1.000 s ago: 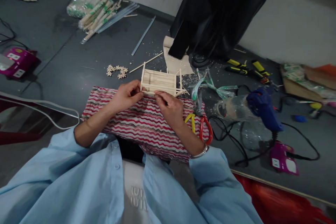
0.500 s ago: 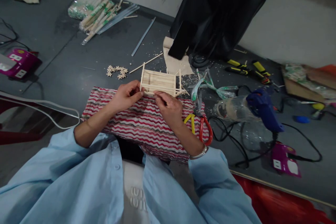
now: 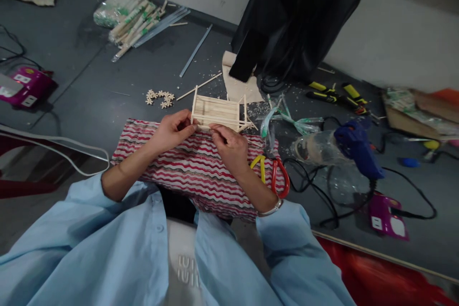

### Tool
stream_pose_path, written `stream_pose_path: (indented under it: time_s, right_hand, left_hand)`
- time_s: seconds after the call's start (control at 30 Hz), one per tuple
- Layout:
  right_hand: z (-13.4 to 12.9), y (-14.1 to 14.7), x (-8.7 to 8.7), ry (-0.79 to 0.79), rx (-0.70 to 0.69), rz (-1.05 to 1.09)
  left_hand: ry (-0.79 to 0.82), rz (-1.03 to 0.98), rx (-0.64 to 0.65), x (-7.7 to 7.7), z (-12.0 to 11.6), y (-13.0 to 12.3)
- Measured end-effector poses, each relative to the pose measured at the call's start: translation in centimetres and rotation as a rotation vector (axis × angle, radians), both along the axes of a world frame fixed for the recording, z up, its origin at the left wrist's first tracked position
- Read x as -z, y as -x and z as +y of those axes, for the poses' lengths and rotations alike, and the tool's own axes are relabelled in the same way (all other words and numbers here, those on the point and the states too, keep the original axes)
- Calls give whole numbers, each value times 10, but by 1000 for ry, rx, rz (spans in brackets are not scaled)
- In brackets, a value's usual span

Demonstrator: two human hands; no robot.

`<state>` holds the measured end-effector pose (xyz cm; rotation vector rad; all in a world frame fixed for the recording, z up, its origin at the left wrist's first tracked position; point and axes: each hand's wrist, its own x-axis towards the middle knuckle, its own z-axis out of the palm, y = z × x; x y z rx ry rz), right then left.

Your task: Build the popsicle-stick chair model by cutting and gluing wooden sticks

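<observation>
A small frame of thin wooden sticks (image 3: 218, 109) lies between both hands, at the back edge of a red-and-white wavy-striped cloth (image 3: 179, 172). My left hand (image 3: 175, 130) grips its near left corner between thumb and fingers. At the near edge, my right hand (image 3: 230, 144) has its fingertips pinched on the frame. Short sticks jut out at the frame's right end. Behind my left hand sit little flower-shaped wooden pieces (image 3: 159, 97), and a loose stick (image 3: 199, 87) lies beside them.
A blue glue gun (image 3: 358, 148) rests on a plastic bottle (image 3: 317, 147) at the right, cables around it. Red-handled scissors (image 3: 280, 178) lie by my right forearm. Farther back are a phone (image 3: 248, 56), pliers (image 3: 324, 94) and bagged sticks (image 3: 134, 24).
</observation>
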<state>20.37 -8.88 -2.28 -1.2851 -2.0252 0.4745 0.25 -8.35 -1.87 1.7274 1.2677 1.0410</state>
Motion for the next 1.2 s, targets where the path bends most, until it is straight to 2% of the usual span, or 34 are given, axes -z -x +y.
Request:
stream_pose_path:
  time_s: [0.23,0.3,0.4,0.5,0.6,0.7,0.83,0.93,1.03,1.2]
  right_hand:
    - [-1,-1,-4,43,39,-33]
    - [-7,-6,-12,21,17,-74]
    - [-21,-21,-34,36,6,-93]
    - [-29,-47,-57,136,145,-44]
    - [-17,-75,-68,128,310,-58]
    - [11,-91,-59,58,397,-229]
    - [41,-88,-38,150,406,-536]
    - [46,-82,-30,205,409,-680]
    - [45,-82,-27,206,423,-667]
    - [44,-96,-21,187,415,-432]
  left_hand:
    - [-11,32,-1,4,0,2]
    - [-18,50,-5,4,0,2]
    - [-39,61,-8,4,2,3]
    - [-56,46,13,4,6,6]
    - [-66,30,37,4,12,9]
    - [-71,24,57,3,15,10]
    - [-94,36,51,1,16,9]
    - [-110,50,42,0,16,8]
    - [-102,47,36,0,15,7]
    - [-78,38,45,0,16,8]
